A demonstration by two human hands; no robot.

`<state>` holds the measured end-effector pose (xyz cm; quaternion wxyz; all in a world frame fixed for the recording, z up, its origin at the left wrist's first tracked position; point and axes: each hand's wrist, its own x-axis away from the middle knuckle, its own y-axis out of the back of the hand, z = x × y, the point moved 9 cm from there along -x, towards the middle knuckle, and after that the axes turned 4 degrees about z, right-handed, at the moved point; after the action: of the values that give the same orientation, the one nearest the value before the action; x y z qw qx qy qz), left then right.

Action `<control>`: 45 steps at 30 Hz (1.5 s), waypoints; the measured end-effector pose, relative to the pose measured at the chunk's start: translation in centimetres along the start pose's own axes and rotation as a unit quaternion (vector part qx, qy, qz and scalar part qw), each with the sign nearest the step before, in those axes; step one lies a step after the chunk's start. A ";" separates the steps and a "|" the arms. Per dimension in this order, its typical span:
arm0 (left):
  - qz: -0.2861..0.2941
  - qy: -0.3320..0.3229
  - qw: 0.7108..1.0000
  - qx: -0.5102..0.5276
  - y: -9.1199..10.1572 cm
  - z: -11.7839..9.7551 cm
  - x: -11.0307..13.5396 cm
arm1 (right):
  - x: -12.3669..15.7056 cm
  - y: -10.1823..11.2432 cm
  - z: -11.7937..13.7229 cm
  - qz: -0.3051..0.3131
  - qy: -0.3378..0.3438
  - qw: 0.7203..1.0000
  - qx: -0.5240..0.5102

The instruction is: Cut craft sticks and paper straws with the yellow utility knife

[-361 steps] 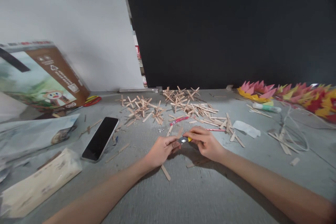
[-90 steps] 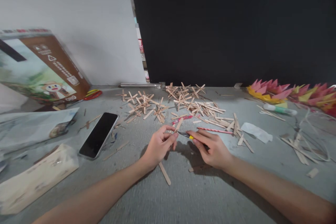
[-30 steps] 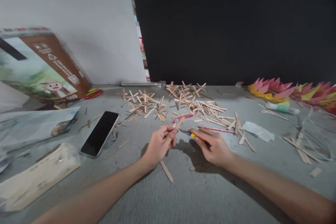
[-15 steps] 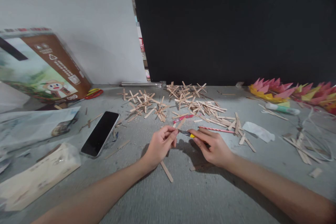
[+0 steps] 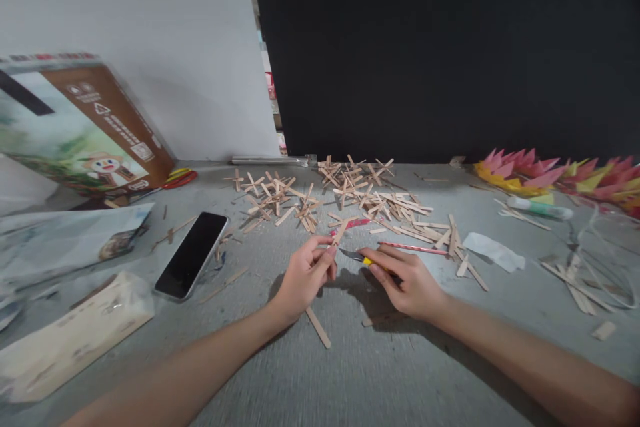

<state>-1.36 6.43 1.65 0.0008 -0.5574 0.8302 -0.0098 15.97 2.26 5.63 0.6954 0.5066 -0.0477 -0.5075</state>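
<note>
My left hand [image 5: 309, 273] pinches a wooden craft stick [image 5: 341, 232] whose upper end sticks out past the fingertips. In my right hand [image 5: 405, 278] is a craft knife [image 5: 367, 260] with a yellow part near the fingers; its blade points left at the stick, close to my left fingertips. Whether blade and wood touch, I cannot tell. Below my left hand another craft stick [image 5: 319, 328] lies on the grey table. A red-and-white striped pencil [image 5: 414, 248] rests just beyond my right hand. Crossed stick pieces [image 5: 275, 195] are heaped further back.
To the left lie a black phone [image 5: 191, 255] and a plastic packet [image 5: 80, 340], with a printed carton [image 5: 100, 127] behind. At right are pink-and-yellow paper flowers [image 5: 525, 172], a glue stick [image 5: 540, 207], a crumpled tissue [image 5: 494, 251] and loose sticks. A black board [image 5: 440, 53] closes off the back.
The stick in my left hand has tilted more upright. The knife blade has drawn slightly away from my left fingertips. Both arms stay nearly in place.
</note>
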 end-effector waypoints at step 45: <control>-0.017 0.004 1.000 0.018 0.0 -0.1 0.1 | 0.0 -0.1 -0.4 0.001 -0.015 1.000 0.005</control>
<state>-1.39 6.31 1.71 0.0077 -0.5714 0.8202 -0.0270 16.10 2.46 5.33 0.6923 0.5028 -0.0611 -0.5140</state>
